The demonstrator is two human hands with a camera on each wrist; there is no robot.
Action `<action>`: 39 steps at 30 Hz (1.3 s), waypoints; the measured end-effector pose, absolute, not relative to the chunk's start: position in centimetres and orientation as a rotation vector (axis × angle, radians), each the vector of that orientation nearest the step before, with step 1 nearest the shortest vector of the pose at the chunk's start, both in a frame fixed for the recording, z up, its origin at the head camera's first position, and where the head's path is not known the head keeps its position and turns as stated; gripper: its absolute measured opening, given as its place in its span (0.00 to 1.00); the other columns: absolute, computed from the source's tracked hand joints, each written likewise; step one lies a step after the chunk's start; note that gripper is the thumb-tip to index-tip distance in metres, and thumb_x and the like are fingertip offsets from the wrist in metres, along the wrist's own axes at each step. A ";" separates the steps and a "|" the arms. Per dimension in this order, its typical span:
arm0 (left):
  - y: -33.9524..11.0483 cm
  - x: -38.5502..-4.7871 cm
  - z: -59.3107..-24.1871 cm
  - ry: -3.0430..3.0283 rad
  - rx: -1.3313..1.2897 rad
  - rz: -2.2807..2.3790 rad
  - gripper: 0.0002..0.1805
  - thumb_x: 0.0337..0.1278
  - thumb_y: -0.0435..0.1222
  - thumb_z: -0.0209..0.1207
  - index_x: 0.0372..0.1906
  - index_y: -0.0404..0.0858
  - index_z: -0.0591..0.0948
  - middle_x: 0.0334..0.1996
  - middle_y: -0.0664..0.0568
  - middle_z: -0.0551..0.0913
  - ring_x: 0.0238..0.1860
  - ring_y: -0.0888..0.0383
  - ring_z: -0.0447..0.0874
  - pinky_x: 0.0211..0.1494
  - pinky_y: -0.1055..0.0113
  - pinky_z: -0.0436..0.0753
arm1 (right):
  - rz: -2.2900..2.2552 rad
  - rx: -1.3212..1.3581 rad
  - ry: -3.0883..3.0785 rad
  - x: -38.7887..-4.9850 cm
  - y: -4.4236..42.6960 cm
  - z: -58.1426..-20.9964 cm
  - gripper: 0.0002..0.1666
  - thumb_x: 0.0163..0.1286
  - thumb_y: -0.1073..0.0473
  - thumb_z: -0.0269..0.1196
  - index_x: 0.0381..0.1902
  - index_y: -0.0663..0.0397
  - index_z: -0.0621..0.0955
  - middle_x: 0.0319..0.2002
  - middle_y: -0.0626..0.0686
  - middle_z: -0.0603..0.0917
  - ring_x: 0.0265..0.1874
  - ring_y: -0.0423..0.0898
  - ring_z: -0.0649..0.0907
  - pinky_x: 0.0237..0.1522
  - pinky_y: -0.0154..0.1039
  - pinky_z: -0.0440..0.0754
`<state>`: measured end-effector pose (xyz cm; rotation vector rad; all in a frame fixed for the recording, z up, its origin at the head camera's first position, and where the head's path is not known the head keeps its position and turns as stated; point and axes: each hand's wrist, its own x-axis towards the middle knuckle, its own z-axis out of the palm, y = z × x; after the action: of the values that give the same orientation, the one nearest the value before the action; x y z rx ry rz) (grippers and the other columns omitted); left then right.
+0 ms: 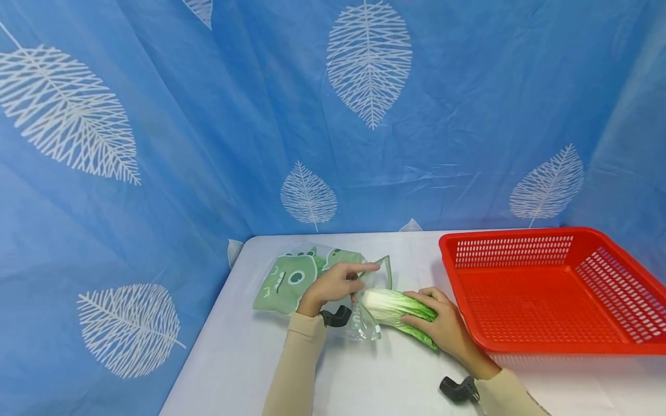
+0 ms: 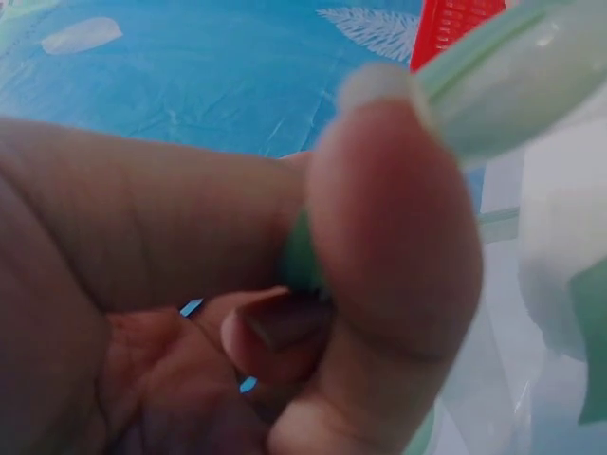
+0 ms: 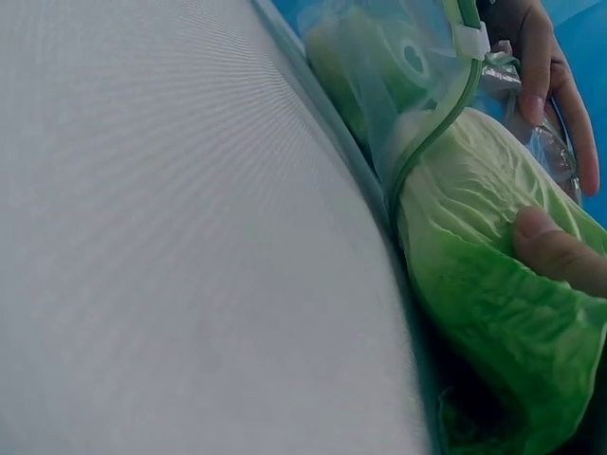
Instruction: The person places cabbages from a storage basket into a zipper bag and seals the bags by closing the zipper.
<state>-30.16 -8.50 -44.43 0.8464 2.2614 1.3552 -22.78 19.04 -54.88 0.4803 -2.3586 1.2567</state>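
Note:
A clear zip bag [image 1: 284, 287] with green cartoon monsters lies on the table, its mouth spread toward the right. My left hand [image 1: 335, 285] pinches the bag's green rim between thumb and finger, seen close up in the left wrist view. A Chinese cabbage [image 1: 391, 306] lies with its white base at the bag's mouth and its green leaf end outside. My right hand [image 1: 442, 320] grips the leaf end, thumb [image 3: 560, 254] on the near side. In the right wrist view, the bag's green zip edge with a white slider [image 3: 471, 41] crosses over the cabbage's base. Something green inside the bag is partly hidden by the print.
To the right stands a red plastic basket [image 1: 452, 242] with slotted walls and nothing visible in it. A white cloth covers the table [image 1: 234, 370]. Blue curtains [image 1: 468, 115] with white leaf prints hang behind and at the sides.

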 end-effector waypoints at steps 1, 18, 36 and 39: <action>-8.5 -30.2 -44.4 2.261 0.847 1.356 0.28 0.71 0.24 0.54 0.72 0.45 0.76 0.32 0.44 0.81 0.26 0.32 0.80 0.32 0.44 0.84 | 1.264 0.480 -2.350 -22.8 19.0 -54.8 0.31 0.48 0.56 0.84 0.53 0.43 0.89 0.44 0.45 0.80 0.43 0.42 0.78 0.45 0.26 0.71; -8.6 -30.2 -43.8 2.177 0.856 1.507 0.29 0.72 0.26 0.54 0.73 0.48 0.75 0.32 0.40 0.80 0.26 0.25 0.73 0.33 0.35 0.80 | 1.280 0.441 -2.372 -23.8 17.5 -51.1 0.25 0.52 0.55 0.82 0.50 0.43 0.91 0.40 0.43 0.79 0.39 0.42 0.77 0.38 0.29 0.72; -8.3 -30.0 -43.3 2.105 0.954 1.588 0.28 0.72 0.26 0.54 0.75 0.39 0.72 0.70 0.45 0.73 0.20 0.44 0.69 0.26 0.61 0.83 | 1.106 0.603 -2.408 -24.6 15.2 -48.5 0.23 0.48 0.60 0.83 0.45 0.45 0.92 0.38 0.45 0.73 0.38 0.43 0.72 0.38 0.38 0.71; -8.2 -30.0 -43.2 2.076 0.953 1.635 0.28 0.72 0.28 0.56 0.75 0.39 0.72 0.71 0.47 0.72 0.20 0.48 0.70 0.26 0.62 0.83 | 1.113 0.592 -2.410 -24.8 14.6 -47.9 0.22 0.50 0.59 0.83 0.45 0.44 0.92 0.39 0.45 0.73 0.39 0.44 0.73 0.38 0.38 0.72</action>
<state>-30.00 -8.21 -43.24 0.9532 2.0763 1.6351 -24.80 14.63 -47.94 0.5916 -2.4098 1.1132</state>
